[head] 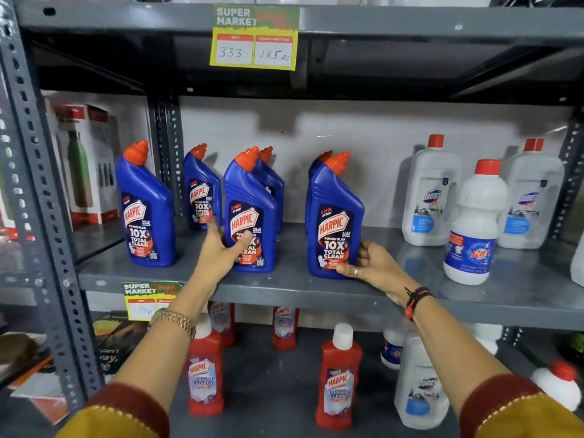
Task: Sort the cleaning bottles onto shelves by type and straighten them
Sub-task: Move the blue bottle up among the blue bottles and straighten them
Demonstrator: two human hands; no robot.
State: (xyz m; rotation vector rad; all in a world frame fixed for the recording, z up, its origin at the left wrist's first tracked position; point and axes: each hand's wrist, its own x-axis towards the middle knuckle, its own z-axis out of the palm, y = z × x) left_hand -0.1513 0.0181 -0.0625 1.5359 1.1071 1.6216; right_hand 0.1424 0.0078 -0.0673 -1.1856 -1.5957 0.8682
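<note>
Several blue Harpic bottles with red caps stand upright on the grey middle shelf (284, 287). My left hand (221, 248) grips the lower part of the middle front blue bottle (249, 197). My right hand (369, 263) holds the base of the right front blue bottle (335, 216) from its right side. Another blue bottle (145, 207) stands free at the left, and others stand behind. White Domex bottles (429, 191) and a white Rin bottle (474, 222) stand at the shelf's right.
The lower shelf holds red Harpic bottles (338, 374), a Domex bottle (417, 384) and small white bottles. A yellow price tag (254, 39) hangs from the shelf above. A perforated upright (41, 200) bounds the left, with boxed flasks (85, 162) beyond it.
</note>
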